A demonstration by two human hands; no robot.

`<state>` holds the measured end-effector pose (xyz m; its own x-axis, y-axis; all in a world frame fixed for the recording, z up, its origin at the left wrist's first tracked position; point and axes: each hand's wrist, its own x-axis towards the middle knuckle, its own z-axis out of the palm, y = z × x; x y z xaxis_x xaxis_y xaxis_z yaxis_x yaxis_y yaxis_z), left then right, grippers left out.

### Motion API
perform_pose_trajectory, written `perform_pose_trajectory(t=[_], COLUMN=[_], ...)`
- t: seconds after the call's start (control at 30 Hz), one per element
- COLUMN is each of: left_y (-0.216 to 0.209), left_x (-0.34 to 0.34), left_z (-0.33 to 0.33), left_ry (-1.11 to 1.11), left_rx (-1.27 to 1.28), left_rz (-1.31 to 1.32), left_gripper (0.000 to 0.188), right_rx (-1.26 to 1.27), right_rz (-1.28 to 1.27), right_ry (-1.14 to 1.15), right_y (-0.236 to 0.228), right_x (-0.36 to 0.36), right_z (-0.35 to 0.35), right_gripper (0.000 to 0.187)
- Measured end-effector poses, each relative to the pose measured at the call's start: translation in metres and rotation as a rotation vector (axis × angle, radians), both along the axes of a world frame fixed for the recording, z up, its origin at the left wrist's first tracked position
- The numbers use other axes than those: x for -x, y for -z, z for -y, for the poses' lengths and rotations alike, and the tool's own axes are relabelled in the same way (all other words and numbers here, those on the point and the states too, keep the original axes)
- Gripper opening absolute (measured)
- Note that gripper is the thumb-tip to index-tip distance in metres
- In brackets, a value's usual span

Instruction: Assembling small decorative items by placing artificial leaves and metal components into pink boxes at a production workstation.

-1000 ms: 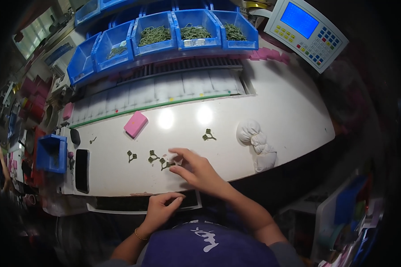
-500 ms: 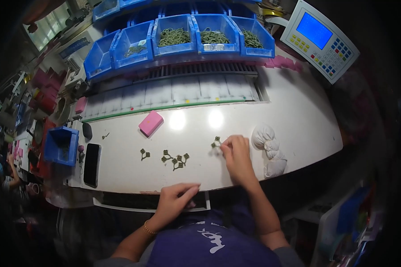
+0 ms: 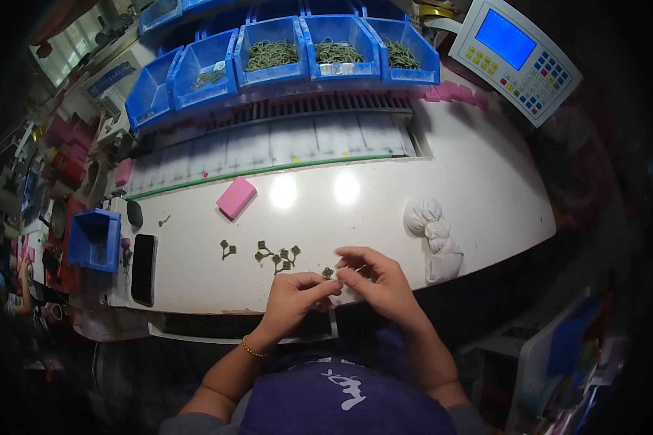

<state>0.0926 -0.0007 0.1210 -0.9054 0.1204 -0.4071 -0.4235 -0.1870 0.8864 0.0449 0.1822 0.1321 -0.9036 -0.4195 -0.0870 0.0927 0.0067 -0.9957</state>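
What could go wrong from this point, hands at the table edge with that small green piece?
1. The small green piece sits between the fingertips of the left hand and right hand, right at the near edge of the white table; a slip could likely drop it off the edge.
2. The loose green clusters lie close to the left hand; a sweep might scatter them.

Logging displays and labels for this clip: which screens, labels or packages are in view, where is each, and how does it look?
Control panel: far right of the table, tilted; grey box, blue screen, coloured keys.
Phone: left table edge, lying flat; black, screen dark.
White label: front of a blue bin in the back row; small rectangle.
Pink block: centre-left; plain, possibly a package.
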Motion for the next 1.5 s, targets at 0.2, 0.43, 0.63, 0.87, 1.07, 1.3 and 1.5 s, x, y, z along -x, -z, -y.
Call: perform_pose_trajectory(t=[0.2, 0.43, 0.63, 0.87, 1.07, 1.3, 1.5], left_y=[-0.008, -0.001, 0.002, 0.010, 0.012, 0.021, 0.016], left_x=[-0.001, -0.010, -0.012, -0.016, -0.020, -0.023, -0.032], left_z=[0.001, 0.004, 0.001, 0.001, -0.008, -0.015, -0.007], left_ry=[0.062, 0.070, 0.059, 0.045, -0.028, -0.116, -0.089], left_rx=[-0.020, -0.098, -0.115, -0.145, -0.070, -0.032, -0.017], left_rz=[0.028, 0.050, 0.019, -0.004, -0.042, -0.147, -0.105], left_gripper=[0.026, 0.025, 0.023, 0.024, 0.021, 0.012, 0.014], right_rx=[0.039, 0.137, 0.190, 0.212, 0.197, 0.041, 0.007], right_rz=[0.172, 0.166, 0.216, 0.196, 0.166, 0.131, 0.026], right_ry=[-0.051, 0.011, 0.006, 0.036, 0.020, -0.006, -0.044], right_y=[0.011, 0.010, 0.016, 0.018, 0.017, 0.009, 0.006], right_x=[0.005, -0.003, -0.006, -0.008, -0.009, -0.017, -0.016], right_z=[-0.005, 0.002, 0.002, 0.003, 0.002, 0.004, 0.012], right_gripper=[0.022, 0.022, 0.022, 0.023, 0.024, 0.026, 0.025])
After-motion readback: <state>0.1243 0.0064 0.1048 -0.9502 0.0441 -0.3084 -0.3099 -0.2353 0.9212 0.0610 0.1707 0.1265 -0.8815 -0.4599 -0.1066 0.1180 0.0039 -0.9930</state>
